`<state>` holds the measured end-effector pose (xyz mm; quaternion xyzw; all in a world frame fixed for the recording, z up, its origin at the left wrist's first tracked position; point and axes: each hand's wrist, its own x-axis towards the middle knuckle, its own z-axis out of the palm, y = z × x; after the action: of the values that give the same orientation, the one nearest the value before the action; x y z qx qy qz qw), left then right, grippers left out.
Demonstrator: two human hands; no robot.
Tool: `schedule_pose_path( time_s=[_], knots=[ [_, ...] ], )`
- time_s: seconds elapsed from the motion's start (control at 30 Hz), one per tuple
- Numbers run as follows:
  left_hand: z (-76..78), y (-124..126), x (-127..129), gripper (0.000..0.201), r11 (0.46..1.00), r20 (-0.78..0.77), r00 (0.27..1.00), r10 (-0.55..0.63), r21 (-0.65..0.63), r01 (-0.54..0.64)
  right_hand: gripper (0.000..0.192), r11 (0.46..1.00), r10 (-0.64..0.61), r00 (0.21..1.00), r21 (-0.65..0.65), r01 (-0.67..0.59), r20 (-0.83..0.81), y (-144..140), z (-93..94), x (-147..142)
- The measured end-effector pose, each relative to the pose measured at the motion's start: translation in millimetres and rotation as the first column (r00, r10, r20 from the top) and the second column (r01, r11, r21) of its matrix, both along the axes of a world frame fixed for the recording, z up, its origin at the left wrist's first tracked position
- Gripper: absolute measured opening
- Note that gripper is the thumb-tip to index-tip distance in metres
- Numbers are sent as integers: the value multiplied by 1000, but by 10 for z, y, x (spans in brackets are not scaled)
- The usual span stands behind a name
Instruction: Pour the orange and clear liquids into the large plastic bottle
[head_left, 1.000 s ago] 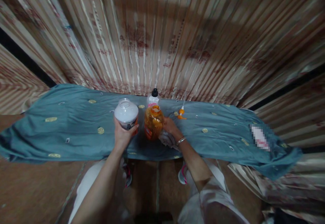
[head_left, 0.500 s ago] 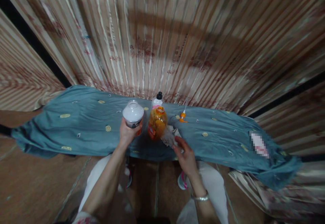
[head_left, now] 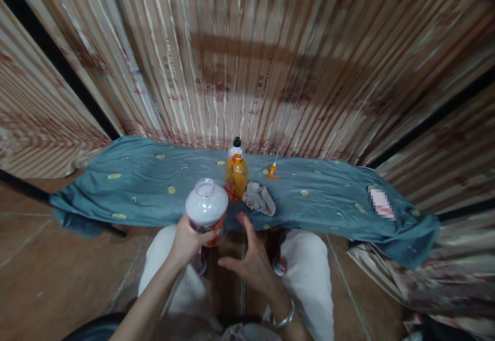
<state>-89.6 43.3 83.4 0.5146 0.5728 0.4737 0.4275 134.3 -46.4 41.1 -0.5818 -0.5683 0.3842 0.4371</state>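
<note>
**Finding: white bottle held at the near edge of the bench**

Your left hand (head_left: 185, 243) is clamping its fingers and thumb around the lower body of the white bottle (head_left: 207, 204); that bottle is sitting nearly upright in your grip, its base showing past the near edge of the teal cloth (head_left: 328, 196); your right hand (head_left: 255, 263) is hovering just beside it, thumb and fingers spread apart; the open-mouthed orange bottle (head_left: 235, 178) is standing beyond, partly covering the black-capped bottle (head_left: 236, 147); the crumpled rag (head_left: 259, 198) is lying just right of it; the orange pump (head_left: 273, 171) is lying nearer the far edge; cloth is stretching out on both sides, leaving room sideways.
</note>
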Motion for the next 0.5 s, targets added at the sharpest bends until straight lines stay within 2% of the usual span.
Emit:
schedule_pose_path(
  time_s=[0.07,0.2,0.27,0.37,0.5],
  knots=[
    [44,-205,63,91,992,72,993,-95,-76,100,158,1000,21,1000,1,-21,-23,6,34,-17],
    [107,-525,312,101,956,221,942,-252,-97,279,173,996,65,998,66,-63,-26,-87,12,40],
    [125,-639,472,104,937,284,910,-303,-85,339,166,986,50,999,159,-52,13,-165,-15,97],
    [129,-738,683,112,934,370,875,-313,-48,355,145,956,-29,997,293,6,76,-283,-35,195],
    [104,-774,847,120,896,415,822,-390,-34,443,127,942,-134,978,327,75,162,-420,-61,303]
  ],
)
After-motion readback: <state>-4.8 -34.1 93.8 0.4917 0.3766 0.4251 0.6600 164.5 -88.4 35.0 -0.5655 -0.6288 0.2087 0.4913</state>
